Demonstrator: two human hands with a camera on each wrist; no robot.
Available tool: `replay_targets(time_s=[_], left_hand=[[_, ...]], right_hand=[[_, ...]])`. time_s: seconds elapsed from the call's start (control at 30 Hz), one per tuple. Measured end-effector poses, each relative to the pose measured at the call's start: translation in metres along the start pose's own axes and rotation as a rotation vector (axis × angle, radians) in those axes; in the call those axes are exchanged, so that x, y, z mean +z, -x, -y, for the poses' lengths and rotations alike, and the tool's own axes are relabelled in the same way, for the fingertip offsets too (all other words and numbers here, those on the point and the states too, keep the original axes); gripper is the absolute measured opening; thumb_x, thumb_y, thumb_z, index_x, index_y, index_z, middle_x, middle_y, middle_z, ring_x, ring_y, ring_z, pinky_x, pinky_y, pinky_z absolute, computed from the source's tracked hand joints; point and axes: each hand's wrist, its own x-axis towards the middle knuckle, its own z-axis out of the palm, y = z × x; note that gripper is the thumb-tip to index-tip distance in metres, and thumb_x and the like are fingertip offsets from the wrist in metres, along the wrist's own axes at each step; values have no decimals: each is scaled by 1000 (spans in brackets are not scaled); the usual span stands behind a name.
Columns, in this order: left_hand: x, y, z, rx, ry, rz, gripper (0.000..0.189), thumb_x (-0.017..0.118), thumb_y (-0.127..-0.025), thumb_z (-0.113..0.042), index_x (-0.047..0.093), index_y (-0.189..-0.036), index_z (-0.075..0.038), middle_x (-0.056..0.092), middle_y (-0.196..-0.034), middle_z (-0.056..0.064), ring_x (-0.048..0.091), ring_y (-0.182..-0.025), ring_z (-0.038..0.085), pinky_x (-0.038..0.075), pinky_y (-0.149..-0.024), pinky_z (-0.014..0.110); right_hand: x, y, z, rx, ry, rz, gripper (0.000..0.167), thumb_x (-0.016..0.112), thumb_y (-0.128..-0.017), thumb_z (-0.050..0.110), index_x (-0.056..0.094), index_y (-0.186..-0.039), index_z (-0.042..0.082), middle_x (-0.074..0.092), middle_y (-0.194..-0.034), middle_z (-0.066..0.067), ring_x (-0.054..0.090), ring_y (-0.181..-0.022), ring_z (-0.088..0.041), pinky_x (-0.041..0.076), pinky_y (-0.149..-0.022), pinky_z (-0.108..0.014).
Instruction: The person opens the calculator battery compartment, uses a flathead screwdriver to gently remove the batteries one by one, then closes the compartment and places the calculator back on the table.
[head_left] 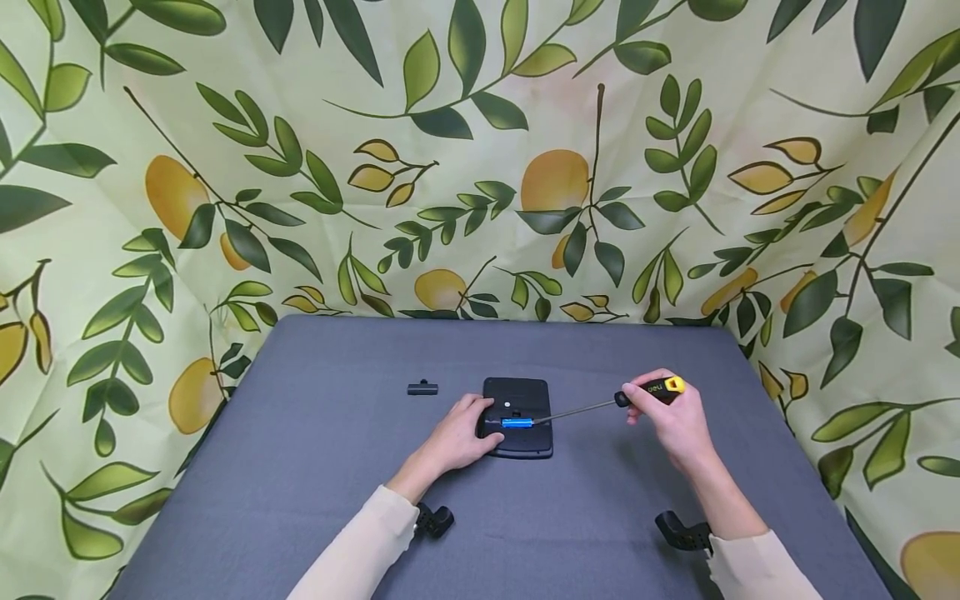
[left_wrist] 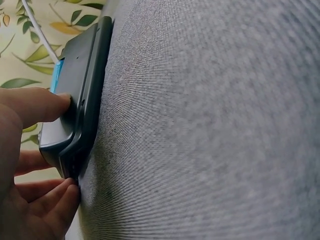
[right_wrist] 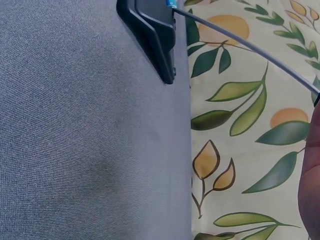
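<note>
A black calculator lies face down on the table, its back up. In a slot across its back sits a blue battery. My left hand grips the calculator's left side, thumb on its back and fingers around the edge; the left wrist view shows the thumb pressed there. My right hand holds a screwdriver by its black and yellow handle. The shaft slants down to the left, and its tip is right at the battery's right end. In the right wrist view only a strip of the hand shows.
A small black battery cover lies on the grey table, left of the calculator. Behind the table hangs a leaf-patterned cloth, which also runs along both sides. Black camera mounts are on both wrists.
</note>
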Motion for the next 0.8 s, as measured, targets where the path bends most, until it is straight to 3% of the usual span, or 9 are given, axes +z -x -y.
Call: replay_targets(time_s=[0.8], left_hand=[[0, 0, -1, -14, -1, 2, 62, 70, -94, -34, 53, -145, -4, 51, -142, 16, 50, -131, 33, 42, -108, 51]], right_hand=[[0, 1, 2, -18, -40, -19, 16, 71, -93, 0, 60, -97, -10, 65, -76, -6, 64, -55, -16, 57, -55, -30]])
